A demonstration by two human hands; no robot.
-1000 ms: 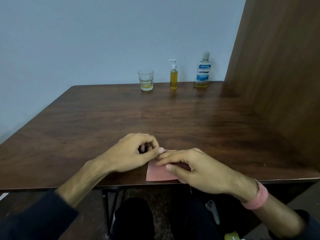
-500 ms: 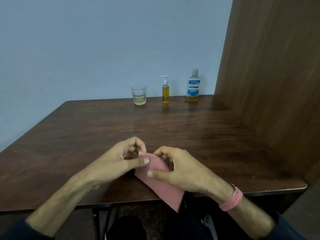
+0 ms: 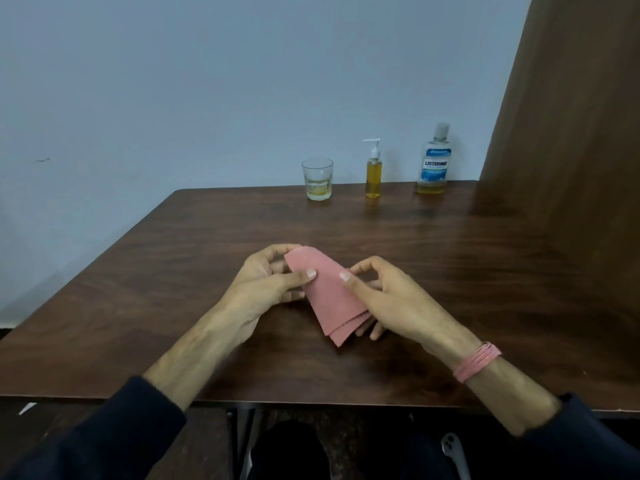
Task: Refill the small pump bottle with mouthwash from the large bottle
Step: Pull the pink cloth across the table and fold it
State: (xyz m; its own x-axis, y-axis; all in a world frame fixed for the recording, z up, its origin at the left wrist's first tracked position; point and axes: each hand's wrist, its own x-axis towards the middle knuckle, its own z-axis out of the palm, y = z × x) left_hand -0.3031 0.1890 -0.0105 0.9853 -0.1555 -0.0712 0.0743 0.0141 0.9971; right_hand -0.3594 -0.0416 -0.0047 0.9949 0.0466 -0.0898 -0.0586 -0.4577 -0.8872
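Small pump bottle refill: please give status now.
Both hands, left hand and right hand, hold folded pink cloth. Small yellow pump bottle and large mouthwash bottle untouched. Path unobstructed.

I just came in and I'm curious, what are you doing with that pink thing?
A person holds a folded pink cloth above the table, left hand and right hand each pinching it. At the far edge, untouched, stand a glass, the small pump bottle and the large mouthwash bottle.
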